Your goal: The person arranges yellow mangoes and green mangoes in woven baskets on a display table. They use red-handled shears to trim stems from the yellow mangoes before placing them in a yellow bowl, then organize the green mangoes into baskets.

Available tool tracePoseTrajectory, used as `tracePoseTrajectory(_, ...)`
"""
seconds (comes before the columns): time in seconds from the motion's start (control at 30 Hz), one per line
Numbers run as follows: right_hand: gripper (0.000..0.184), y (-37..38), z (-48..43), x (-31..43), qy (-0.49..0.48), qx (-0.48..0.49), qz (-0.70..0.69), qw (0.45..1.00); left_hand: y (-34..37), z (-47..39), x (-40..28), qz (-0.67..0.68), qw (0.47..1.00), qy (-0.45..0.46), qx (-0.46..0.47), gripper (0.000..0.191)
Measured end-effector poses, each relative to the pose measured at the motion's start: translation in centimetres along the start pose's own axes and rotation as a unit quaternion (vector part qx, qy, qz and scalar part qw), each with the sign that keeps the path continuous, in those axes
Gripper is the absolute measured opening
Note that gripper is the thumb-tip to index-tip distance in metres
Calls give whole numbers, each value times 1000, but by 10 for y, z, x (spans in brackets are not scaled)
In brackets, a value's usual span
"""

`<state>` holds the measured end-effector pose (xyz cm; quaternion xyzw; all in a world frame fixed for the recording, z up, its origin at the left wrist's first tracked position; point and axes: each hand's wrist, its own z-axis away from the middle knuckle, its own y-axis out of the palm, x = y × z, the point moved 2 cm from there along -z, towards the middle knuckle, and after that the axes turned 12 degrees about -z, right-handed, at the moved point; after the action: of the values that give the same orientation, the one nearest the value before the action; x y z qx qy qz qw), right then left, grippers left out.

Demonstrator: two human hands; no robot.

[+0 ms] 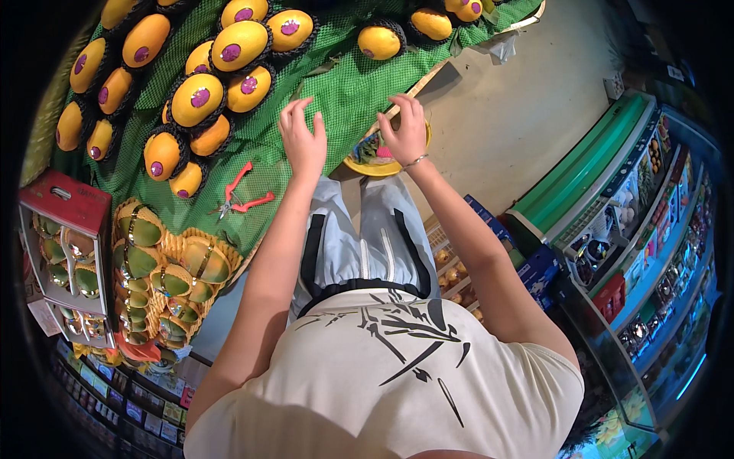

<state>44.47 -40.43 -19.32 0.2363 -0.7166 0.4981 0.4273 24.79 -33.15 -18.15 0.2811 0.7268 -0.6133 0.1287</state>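
Note:
My left hand (304, 135) is raised over the green netting (344, 97) of a fruit display, fingers apart and curled, with nothing in it. To its right, my right hand (404, 129) hangs near the display's edge, fingers also bent and apart, holding nothing; a bracelet circles the wrist. Red-handled pruning shears (243, 195) lie with spread handles on the netting, left of my left forearm. Yellow-orange mangoes (198, 98) with purple stickers sit in black foam nets to the left. A yellow basin (373, 169) with mixed contents stands below my right hand, partly hidden by it.
Green mangoes (143, 232) in yellow foam nets fill the display's lower left corner, beside a red-topped fruit box (66, 201). More yellow fruit (379, 43) lies along the top. A lit refrigerated case (648, 229) stands at right, and crated fruit (453, 272) is beside my legs.

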Motion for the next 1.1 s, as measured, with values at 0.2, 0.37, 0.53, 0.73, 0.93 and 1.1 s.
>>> tracePoseTrajectory(0.2,85,35,-122,2,-66,-57,171,981,31,-34,27,-116,988,-92,43,25)
tracePoseTrajectory(0.37,79,10,-135,6,-29,-41,-53,997,25,-36,40,-102,992,-50,47,21)
tracePoseTrajectory(0.53,68,-52,-23,-14,320,-55,-503,801,5,-43,25,-98,992,-35,67,13)
tracePoseTrajectory(0.73,60,-129,137,-22,477,53,-681,553,39,-78,-24,-103,978,172,51,7)
tracePoseTrajectory(0.93,56,-129,189,8,476,353,-508,625,70,-96,-13,-139,971,163,102,7)
tracePoseTrajectory(1.1,59,-125,181,18,297,369,-370,800,57,-105,-17,-68,984,113,118,10)
